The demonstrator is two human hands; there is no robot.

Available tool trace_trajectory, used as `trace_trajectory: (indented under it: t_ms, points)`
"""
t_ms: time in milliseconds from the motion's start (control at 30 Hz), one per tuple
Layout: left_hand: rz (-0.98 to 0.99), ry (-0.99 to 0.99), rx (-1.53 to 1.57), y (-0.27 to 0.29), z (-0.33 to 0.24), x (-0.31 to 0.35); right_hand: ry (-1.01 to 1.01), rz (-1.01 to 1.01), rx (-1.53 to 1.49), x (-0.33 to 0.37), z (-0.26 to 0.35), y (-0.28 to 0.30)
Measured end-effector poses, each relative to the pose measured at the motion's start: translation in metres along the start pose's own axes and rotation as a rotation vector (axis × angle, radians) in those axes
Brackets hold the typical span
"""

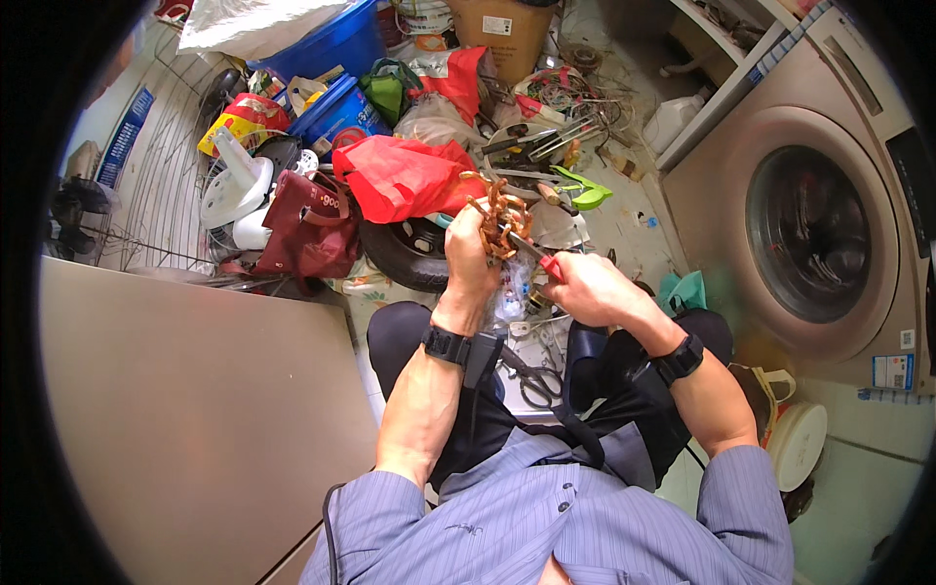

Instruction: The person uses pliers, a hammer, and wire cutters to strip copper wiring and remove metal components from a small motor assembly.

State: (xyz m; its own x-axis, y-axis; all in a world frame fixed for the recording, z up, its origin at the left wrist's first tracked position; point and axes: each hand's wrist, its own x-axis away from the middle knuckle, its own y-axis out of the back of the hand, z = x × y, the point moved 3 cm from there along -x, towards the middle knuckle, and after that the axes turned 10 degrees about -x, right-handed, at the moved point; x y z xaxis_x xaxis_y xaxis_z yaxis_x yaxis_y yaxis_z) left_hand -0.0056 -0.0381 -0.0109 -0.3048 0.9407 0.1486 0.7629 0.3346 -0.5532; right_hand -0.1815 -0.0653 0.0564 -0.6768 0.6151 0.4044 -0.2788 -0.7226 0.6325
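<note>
Beyond your left hand (470,255) and off to its left, a large blue tub (341,44) has a white sheet (253,24) over it; a smaller blue bucket (339,114) stands nearer. The red bag (395,175) just past that hand hides its contents. The brown branched clump (509,210) sticks out above your closed left fingers; your right hand (595,290) grasps a red-handled tool (553,267), metal end at the clump.
</note>
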Motion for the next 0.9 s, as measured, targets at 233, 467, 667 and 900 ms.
trace_trajectory:
  t_ms: [233, 467, 667, 900]
  points:
    - [0.019, 0.054, 0.048, -0.006, -0.002, -0.001, 0.055, -0.086, -0.025, 0.001, -0.021, -0.009]
    - [0.014, 0.110, 0.238, -0.008, -0.006, 0.001, 0.300, -0.190, -0.323, -0.011, -0.033, -0.028]
    - [0.028, 0.027, 0.304, -0.004, -0.004, 0.004, 0.441, -0.402, -0.284, -0.021, -0.037, -0.043]
    - [-0.062, 0.057, 0.309, 0.008, -0.003, -0.010, 0.650, -0.685, -0.024, -0.043, -0.038, -0.044]
